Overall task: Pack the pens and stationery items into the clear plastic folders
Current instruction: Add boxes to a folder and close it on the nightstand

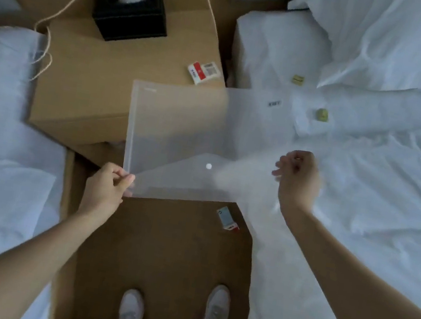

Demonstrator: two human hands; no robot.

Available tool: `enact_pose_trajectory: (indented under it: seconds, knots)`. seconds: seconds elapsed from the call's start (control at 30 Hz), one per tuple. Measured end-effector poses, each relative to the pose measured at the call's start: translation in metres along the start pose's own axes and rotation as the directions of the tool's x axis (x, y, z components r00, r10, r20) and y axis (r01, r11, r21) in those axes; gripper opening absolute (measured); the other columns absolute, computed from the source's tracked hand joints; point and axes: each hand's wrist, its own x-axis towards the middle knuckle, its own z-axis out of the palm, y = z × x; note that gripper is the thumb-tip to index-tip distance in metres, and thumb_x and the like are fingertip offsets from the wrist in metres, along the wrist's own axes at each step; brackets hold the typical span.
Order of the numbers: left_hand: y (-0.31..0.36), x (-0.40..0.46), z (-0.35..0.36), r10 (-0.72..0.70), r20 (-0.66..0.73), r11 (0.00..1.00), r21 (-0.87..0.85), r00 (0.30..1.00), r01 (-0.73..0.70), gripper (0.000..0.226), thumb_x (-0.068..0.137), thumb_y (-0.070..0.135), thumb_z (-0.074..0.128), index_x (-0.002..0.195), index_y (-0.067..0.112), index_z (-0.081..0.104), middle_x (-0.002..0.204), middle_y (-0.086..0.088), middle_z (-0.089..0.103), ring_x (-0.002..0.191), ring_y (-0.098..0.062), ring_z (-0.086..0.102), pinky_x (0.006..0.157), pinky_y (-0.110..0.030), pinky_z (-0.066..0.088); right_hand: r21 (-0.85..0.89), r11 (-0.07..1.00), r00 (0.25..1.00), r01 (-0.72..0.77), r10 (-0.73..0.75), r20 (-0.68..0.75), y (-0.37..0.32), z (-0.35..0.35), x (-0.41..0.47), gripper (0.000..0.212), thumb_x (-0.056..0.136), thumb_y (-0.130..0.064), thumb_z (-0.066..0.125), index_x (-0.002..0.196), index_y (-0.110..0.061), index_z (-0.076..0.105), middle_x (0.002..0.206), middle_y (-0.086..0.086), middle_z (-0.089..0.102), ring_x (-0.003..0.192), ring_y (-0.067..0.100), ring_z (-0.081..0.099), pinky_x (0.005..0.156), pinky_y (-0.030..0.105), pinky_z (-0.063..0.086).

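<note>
Your left hand pinches the near left corner of the clear folder, holding it in the air between the two beds, flap closed. Your right hand has loosely curled fingers at its blurred right edge; I cannot tell whether it grips.

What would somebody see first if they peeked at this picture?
Probably the big clear plastic folder held up in the middle, pinched at its near corner by the left hand. Then the black tissue box on the brown nightstand behind it, and white beds on both sides.
</note>
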Motion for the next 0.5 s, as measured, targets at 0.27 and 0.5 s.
enact_pose_trajectory:
  seconds: [0.27, 0.5]
  knots:
    - [-0.116, -0.028, -0.033, -0.209, -0.099, 0.978, -0.029, 0.973, 0.207, 0.013, 0.093, 0.022, 0.060, 0.096, 0.010, 0.057, 0.076, 0.002, 0.063, 0.072, -0.016, 0.062, 0.062, -0.025, 0.048, -0.205, 0.969, 0.964, 0.135, -0.081, 0.255, 0.013, 0.100, -0.047, 0.008, 0.096, -0.010, 0.050, 0.093, -0.017, 0.053, 0.083, 0.004, 0.062, 0.073, 0.015, 0.061, 0.065, 0.026, 0.052]
    - [-0.192, -0.024, -0.005, -0.309, -0.105, 0.946, -0.136, 0.945, 0.294, 0.012, 0.093, 0.024, 0.059, 0.095, 0.012, 0.057, 0.081, 0.002, 0.063, 0.074, -0.012, 0.063, 0.070, -0.036, 0.055, -0.303, 0.944, 0.941, 0.135, -0.026, 0.337, 0.066, 0.170, -0.070, 0.013, 0.096, -0.011, 0.052, 0.108, -0.013, 0.056, 0.090, -0.004, 0.059, 0.076, 0.007, 0.054, 0.060, 0.012, 0.039]
